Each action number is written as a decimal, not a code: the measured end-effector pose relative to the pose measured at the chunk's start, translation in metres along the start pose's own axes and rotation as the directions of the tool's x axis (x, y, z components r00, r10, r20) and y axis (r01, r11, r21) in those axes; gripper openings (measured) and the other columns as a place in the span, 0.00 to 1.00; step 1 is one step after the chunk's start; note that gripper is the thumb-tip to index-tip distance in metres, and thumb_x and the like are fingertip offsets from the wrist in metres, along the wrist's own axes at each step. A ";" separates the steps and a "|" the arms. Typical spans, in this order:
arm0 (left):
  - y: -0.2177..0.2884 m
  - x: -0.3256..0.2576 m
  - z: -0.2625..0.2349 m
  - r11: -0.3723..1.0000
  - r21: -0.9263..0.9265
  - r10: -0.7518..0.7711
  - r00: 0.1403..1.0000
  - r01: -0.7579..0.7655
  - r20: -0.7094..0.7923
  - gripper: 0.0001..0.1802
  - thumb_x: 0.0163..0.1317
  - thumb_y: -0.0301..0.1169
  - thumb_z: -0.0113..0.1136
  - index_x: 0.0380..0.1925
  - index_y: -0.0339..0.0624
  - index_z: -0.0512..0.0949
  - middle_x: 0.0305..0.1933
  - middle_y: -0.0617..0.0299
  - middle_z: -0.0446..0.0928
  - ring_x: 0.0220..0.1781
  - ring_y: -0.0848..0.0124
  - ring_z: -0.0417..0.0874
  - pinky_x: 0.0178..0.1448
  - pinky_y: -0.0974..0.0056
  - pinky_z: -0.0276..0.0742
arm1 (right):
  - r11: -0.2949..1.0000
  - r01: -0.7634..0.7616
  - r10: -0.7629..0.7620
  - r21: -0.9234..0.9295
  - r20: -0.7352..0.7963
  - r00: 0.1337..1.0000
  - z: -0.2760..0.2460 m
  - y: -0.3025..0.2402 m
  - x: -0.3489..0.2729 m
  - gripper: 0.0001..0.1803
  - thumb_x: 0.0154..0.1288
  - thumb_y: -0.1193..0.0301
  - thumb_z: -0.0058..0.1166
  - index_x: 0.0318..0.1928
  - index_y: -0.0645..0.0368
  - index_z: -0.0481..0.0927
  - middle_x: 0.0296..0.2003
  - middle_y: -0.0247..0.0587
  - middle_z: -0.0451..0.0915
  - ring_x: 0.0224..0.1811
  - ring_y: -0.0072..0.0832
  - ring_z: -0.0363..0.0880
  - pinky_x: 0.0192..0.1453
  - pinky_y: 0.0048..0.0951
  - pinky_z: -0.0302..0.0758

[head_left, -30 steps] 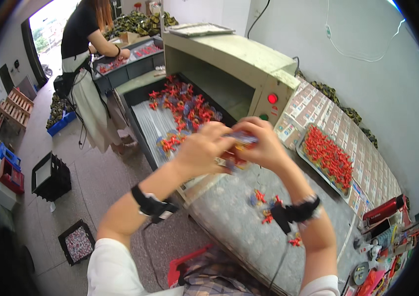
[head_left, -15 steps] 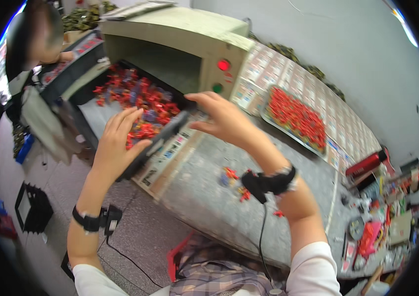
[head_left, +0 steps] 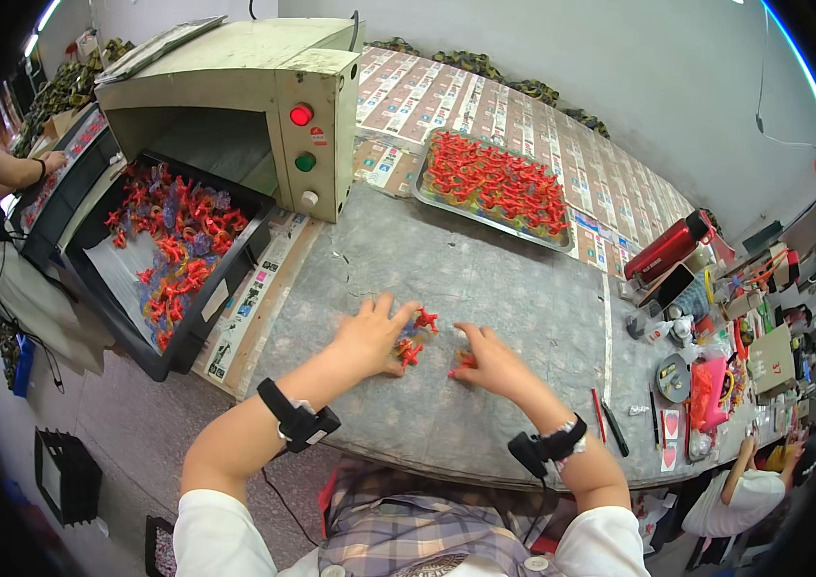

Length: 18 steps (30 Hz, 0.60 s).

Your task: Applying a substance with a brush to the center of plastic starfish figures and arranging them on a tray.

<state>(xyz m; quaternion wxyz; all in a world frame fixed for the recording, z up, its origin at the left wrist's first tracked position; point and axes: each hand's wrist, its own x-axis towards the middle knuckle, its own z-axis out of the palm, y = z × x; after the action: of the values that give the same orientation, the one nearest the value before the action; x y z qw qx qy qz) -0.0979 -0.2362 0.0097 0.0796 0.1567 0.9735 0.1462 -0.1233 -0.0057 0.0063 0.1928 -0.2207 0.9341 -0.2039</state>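
Left hand: your left hand (head_left: 370,337) lies palm down on the grey surface (head_left: 485,279), fingers spread wide and holding nothing; its fingertips touch the small red pieces (head_left: 415,338).
Right hand: your right hand (head_left: 487,361) rests on the surface just to the right of the left, fingers loosely curled over one red piece (head_left: 466,361); you cannot tell whether it is gripped.
Red pieces: a small cluster of red plastic parts lies on the surface between your two hands, touching the left fingertips.
Wrists: each forearm carries a black strapped band (head_left: 297,421), near the surface's front edge.
Right edge of surface: pens (head_left: 610,423), a round tin (head_left: 672,377), a pink pouch (head_left: 709,394) and other small clutter lie well apart from your hands; a red flask (head_left: 666,252) lies on its side beyond them.
Left of surface: a black tray (head_left: 173,346) holds a loose spread of red and clear-blue parts (head_left: 173,255) on a pale sheet; it runs into the mouth of the machine.
Machine: a cream box-shaped machine (head_left: 235,91) stands at the far left of the surface, with a red button (head_left: 300,115) above a green button (head_left: 304,162) on its front post.
Metal tray: a shallow metal tray (head_left: 446,207) packed with red parts (head_left: 494,183) sits far right of the machine.
Far left: another person's forearm (head_left: 19,171) reaches over a second bench.
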 end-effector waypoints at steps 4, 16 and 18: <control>-0.010 0.012 0.031 0.993 -0.091 0.063 0.990 -0.075 -0.123 0.50 0.33 0.46 0.75 0.58 0.45 0.62 0.53 0.47 0.66 0.54 0.47 0.69 0.52 0.53 0.72 | 0.991 0.108 -0.103 0.074 -0.065 0.993 0.021 -0.018 0.039 0.39 0.44 0.62 0.68 0.57 0.58 0.64 0.47 0.59 0.70 0.45 0.51 0.75 0.47 0.41 0.75; -0.050 -0.060 -0.060 0.973 -0.209 -0.180 0.887 0.097 -0.426 0.36 0.38 0.31 0.70 0.52 0.40 0.66 0.49 0.48 0.70 0.53 0.51 0.70 0.57 0.55 0.69 | 0.787 0.610 -0.567 0.095 -0.278 0.775 -0.006 -0.140 0.093 0.28 0.50 0.72 0.64 0.52 0.63 0.68 0.40 0.45 0.76 0.32 0.29 0.79 0.32 0.31 0.76; -0.075 -0.092 -0.108 0.984 -0.142 -0.173 0.811 0.111 -0.558 0.36 0.38 0.30 0.70 0.51 0.40 0.67 0.49 0.49 0.70 0.54 0.51 0.70 0.58 0.55 0.68 | 0.672 0.739 -0.698 0.036 -0.304 0.649 -0.026 -0.209 0.108 0.30 0.49 0.69 0.62 0.54 0.62 0.68 0.44 0.52 0.74 0.47 0.45 0.74 0.50 0.39 0.71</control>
<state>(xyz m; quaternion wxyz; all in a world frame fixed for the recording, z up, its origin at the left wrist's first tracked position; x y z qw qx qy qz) -0.0543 -0.3627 0.0986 -0.1953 0.0285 0.9530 0.2297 -0.1547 -0.2224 0.0969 -0.0140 -0.5283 0.7670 -0.3638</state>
